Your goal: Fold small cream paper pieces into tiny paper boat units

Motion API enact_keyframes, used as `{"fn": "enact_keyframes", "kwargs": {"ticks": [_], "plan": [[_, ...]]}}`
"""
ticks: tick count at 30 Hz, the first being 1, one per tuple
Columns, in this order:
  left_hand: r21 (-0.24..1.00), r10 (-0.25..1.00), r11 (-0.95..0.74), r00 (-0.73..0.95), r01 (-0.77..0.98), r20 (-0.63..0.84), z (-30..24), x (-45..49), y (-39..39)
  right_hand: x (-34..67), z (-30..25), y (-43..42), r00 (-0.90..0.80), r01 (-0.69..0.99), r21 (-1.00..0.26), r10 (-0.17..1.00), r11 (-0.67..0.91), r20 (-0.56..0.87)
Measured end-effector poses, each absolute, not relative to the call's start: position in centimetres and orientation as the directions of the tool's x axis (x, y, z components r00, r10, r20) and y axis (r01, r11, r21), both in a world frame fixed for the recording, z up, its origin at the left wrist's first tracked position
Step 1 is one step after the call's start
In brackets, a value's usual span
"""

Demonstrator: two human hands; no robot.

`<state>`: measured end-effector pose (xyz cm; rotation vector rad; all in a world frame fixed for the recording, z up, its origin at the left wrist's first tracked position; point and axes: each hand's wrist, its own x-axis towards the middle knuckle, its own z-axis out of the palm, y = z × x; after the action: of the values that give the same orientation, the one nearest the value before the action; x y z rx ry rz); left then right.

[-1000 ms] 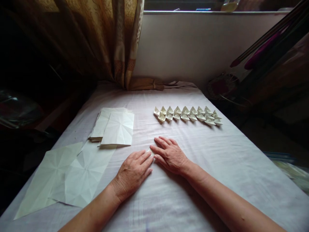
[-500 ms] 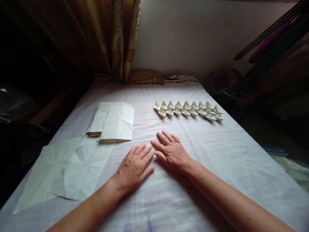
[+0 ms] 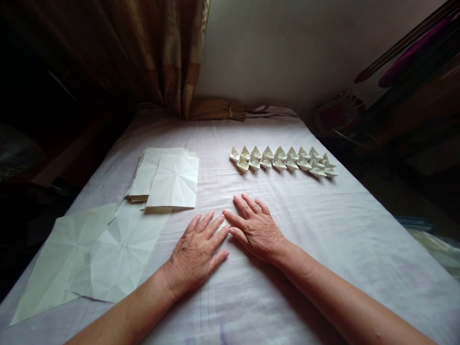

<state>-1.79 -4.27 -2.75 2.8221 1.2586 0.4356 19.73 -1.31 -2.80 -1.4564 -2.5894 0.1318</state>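
A small folded piece of white paper (image 3: pixel 224 224) lies on the sheet-covered surface, mostly hidden beneath my fingers. My left hand (image 3: pixel 199 251) rests flat at its left side, fingers spread and fingertips on the paper. From the right, my right hand (image 3: pixel 256 230) lies over its other side, with the index finger and thumb pressing on it and the remaining fingers fanned out. Beyond my right hand stand two rows of folded paper boats (image 3: pixel 280 159), several in each row, close together.
Left of centre sits a stack of creased paper sheets (image 3: pixel 172 181). Nearer me, larger creased sheets (image 3: pixel 118 263) overlap on the pale bedsheet (image 3: pixel 323 268). A gold curtain (image 3: pixel 176 62) hangs at the back left, before the wall (image 3: pixel 273 52). Dark clutter flanks both sides.
The view has shifted slightly. My left fingers have spread and slid a little left, so more of the folded paper shows between my hands. My right hand stays nearly in place.
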Motion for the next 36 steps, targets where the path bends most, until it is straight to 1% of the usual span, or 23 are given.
{"fn": "enact_keyframes", "kwargs": {"ticks": [8,14,18,26,30,36], "plan": [[0.14,0.725,-0.684,0.644,0.716,0.245,-2.1,-2.6,-4.0,19.3,-2.9,-1.8,-0.431,0.875,-0.192,0.895,0.445,0.112],[0.115,0.705,-0.691,0.63,0.714,0.325,-1.7,-2.7,-4.4,19.3,-2.9,-1.8,-0.421,0.872,-0.221,0.9,0.436,0.114],[0.128,0.734,-0.651,0.576,0.748,0.361,-1.6,-2.4,-4.9,19.4,-3.0,-1.7,-0.417,0.871,-0.236,0.902,0.431,0.107],[0.106,0.782,-0.595,0.543,0.797,0.305,-1.5,-2.0,-5.2,19.4,-3.0,-1.5,-0.402,0.879,-0.247,0.913,0.407,0.071],[0.106,0.78,-0.597,0.544,0.796,0.308,-1.5,-1.9,-5.0,19.4,-3.0,-1.6,-0.459,0.857,-0.233,0.886,0.46,0.061],[0.109,0.778,-0.602,0.551,0.791,0.301,-1.5,-1.6,-4.7,19.6,-2.4,-1.7,-0.619,0.752,-0.245,0.783,0.612,0.058]]}}
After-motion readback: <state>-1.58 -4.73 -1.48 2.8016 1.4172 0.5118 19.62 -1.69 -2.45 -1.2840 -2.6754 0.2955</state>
